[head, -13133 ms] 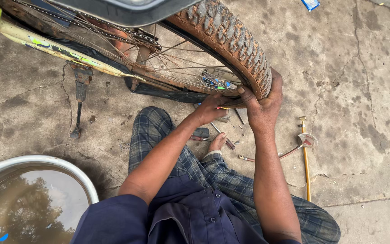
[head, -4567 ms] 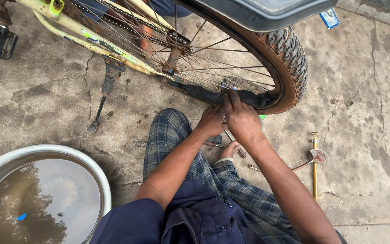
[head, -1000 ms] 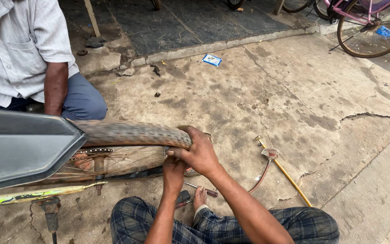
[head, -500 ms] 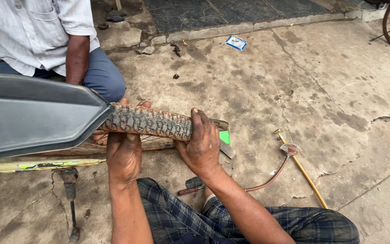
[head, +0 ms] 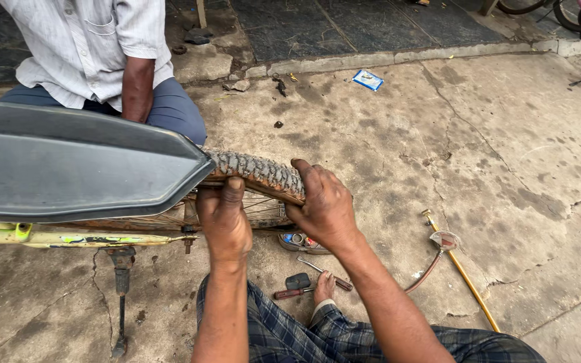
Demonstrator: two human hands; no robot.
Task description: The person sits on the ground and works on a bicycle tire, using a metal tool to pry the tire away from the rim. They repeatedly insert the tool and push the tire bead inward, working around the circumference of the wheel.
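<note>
A knobby, dirt-stained bicycle tyre (head: pixel 253 171) on a spoked wheel sticks out from under a dark grey mudguard (head: pixel 68 165). My left hand (head: pixel 225 222) grips the tyre's near side, fingers curled over the tread. My right hand (head: pixel 324 205) clasps the tyre's right end, thumb on top. The yellow-green bicycle frame (head: pixel 68 238) runs left below the mudguard, with its kickstand (head: pixel 121 296) on the ground.
A second person in a pale shirt and blue trousers (head: pixel 102 60) crouches beyond the wheel. A pump with a yellow rod and hose (head: pixel 455 265), small hand tools (head: pixel 304 286) and a small round tin (head: pixel 297 240) lie on the cracked concrete by my foot.
Both hands have stayed on the tyre; my left hand has shifted right along it, nearer my right hand. The view has tilted slightly.
</note>
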